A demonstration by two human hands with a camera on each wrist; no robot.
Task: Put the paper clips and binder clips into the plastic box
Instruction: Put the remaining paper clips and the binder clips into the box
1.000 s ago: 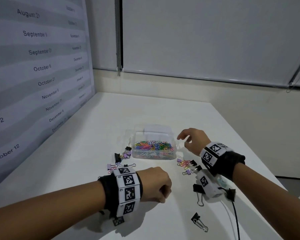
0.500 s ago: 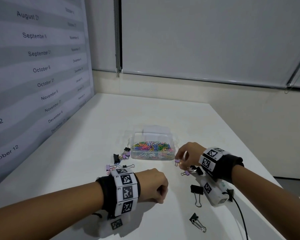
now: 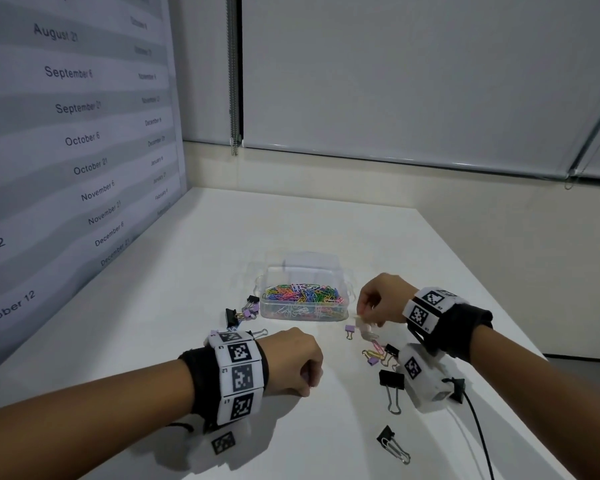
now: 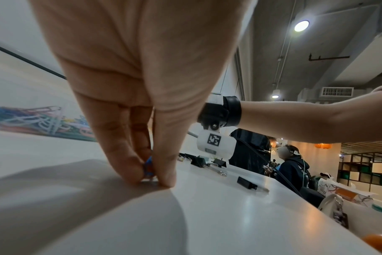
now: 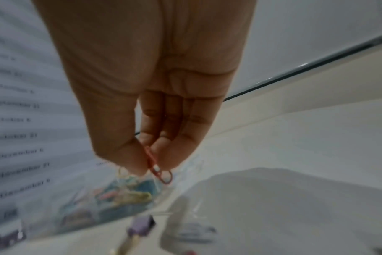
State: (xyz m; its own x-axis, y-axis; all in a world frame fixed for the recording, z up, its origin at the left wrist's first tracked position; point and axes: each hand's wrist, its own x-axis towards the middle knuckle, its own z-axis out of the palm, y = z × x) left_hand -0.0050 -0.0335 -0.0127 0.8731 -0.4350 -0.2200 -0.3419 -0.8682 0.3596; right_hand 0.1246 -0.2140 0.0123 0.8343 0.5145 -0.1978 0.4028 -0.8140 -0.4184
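A clear plastic box (image 3: 350, 289) full of coloured paper clips stands mid-table. My right hand (image 3: 378, 301) hovers just right of the box, lifted off the table; in the right wrist view its thumb and fingers pinch a red paper clip (image 5: 158, 170). My left hand (image 3: 300, 367) rests on the table in front of the box, and in the left wrist view its fingertips (image 4: 129, 172) pinch a small blue clip (image 4: 148, 165) against the surface. Loose binder clips lie left of the box (image 3: 243, 311), and right of it: a purple one (image 3: 350, 330), a black one (image 3: 391, 381), and another (image 3: 386, 438).
The white table (image 3: 257, 230) ends at a wall with a printed date panel (image 3: 77, 140) on the left and blinds behind. The table's right edge runs close past my right arm. A black cable (image 3: 478, 434) trails from the right wrist camera. A person sits beyond the table (image 4: 292, 165).
My right hand came down from beside the box to the clips at its right, then rose slightly with a red paper clip pinched. The left hand stayed put on the table.
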